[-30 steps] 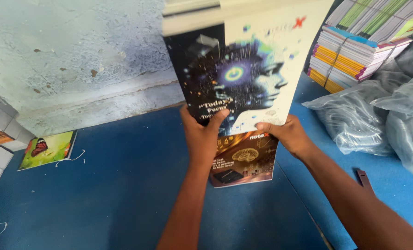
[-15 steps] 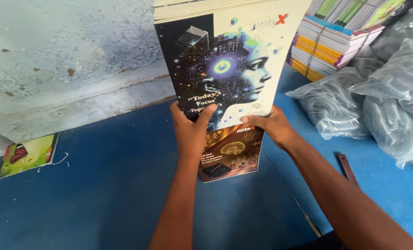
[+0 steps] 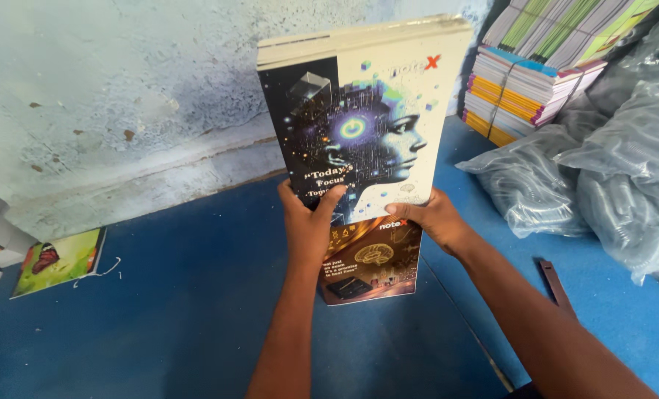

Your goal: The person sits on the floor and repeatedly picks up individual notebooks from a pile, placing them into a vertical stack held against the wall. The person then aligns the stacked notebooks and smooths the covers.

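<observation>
thick notebook stack (image 3: 359,125) upright, dark-and-white cover, over brown notebook (image 3: 370,258)

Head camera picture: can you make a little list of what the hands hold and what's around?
held thing: tall stack of notebooks, standing upright on the blue floor
left hand: grips the stack's front near the bottom
right hand: grips its lower right edge
right side: tied notebook bundles, grey plastic bags
left side: butterfly-cover notebook lying flat
behind: worn pale wall

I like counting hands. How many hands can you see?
2. The left hand grips the lower front of the upright stack of notebooks; the right hand holds its lower right edge.
</observation>
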